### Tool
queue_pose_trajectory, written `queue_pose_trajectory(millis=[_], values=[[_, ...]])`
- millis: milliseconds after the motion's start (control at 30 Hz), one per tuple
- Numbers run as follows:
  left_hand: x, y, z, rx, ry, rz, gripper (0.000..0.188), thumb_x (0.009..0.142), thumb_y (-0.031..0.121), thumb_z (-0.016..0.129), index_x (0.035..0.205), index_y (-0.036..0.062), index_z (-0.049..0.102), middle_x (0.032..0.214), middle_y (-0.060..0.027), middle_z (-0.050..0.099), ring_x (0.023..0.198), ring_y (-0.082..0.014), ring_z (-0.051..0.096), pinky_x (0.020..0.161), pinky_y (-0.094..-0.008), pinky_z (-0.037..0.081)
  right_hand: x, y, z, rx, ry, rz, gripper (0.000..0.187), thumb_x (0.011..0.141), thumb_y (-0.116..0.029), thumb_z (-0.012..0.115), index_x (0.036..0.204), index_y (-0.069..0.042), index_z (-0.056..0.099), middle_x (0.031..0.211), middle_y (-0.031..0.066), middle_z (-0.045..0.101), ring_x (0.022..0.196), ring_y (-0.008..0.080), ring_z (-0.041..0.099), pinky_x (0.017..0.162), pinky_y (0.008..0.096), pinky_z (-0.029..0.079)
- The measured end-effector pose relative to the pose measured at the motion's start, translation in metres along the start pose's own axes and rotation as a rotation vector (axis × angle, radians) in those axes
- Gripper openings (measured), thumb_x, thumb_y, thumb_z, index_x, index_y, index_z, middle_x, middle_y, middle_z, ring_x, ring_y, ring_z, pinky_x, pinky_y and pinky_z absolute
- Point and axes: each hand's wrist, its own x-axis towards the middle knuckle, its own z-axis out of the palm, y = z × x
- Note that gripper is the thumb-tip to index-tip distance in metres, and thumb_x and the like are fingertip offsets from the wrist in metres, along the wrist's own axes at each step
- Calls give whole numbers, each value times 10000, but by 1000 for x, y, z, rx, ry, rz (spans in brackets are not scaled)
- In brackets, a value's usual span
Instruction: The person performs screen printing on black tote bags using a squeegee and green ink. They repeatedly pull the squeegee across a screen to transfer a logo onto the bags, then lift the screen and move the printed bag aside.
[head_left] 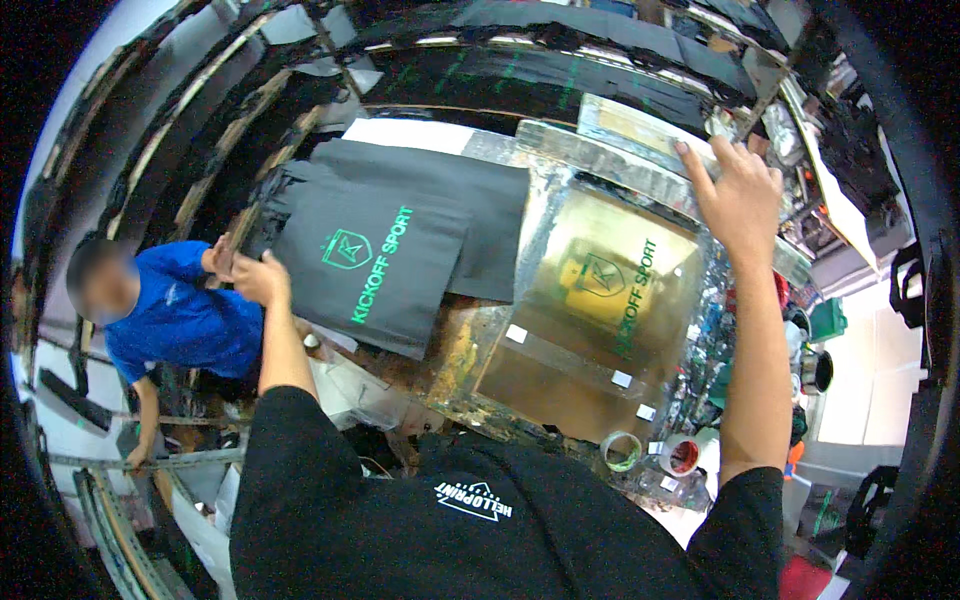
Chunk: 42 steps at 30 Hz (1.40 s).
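A black bag (350, 250) with a green crest and lettering lies left of centre, over another dark sheet (493, 230). My left hand (264, 280) is at the bag's left edge, fingers curled in; what they hold is hidden. A co-worker's hand (219, 257) is close beside it. To the right lies a shiny gold-brown panel (560, 350) bearing the same green design. Beyond the panel, my right hand (740, 195) grips the right end of a long pale board (630, 128), with the index finger stretched along it. A grey bar (560, 145) runs beside that board.
A co-worker in a blue shirt (205, 310) stands at the left. Tape rolls (622, 452) lie by the panel's near edge. Cluttered containers, including a green one (828, 320), line the right side. Dark racks (480, 80) stretch across the back.
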Motion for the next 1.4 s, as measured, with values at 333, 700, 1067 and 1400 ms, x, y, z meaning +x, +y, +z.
queue_pose_trajectory(millis=[333,700,1067,1400], values=[[-315,178,-47,-285,-778,1176,705,1041,445,573,1538,-39,448,1627,-258,409,1524,-417,372,1270,-502,282,1,0,11,58,99,-36,565,969,-646,592,941,-96,722,834,135,702,854,338,691,791,502,437],[-303,162,16,-676,-685,744,347,1106,262,511,1097,-19,715,1078,-231,740,1002,-420,706,870,-490,562,-3,-6,11,102,116,-5,562,953,-660,599,873,-118,723,793,115,716,817,316,700,778,487,437],[-200,196,-40,-940,-586,458,332,1009,307,707,879,2,725,771,-200,697,677,-347,668,659,-441,507,-3,-4,8,77,79,26,586,963,-676,571,883,-124,750,822,133,740,812,305,720,776,468,454],[-265,235,-116,-729,-714,1157,284,1040,354,630,972,86,697,971,-113,733,865,-365,710,698,-497,561,-4,-5,6,73,51,31,597,965,-687,554,927,-127,759,824,128,742,844,307,720,792,470,449]])
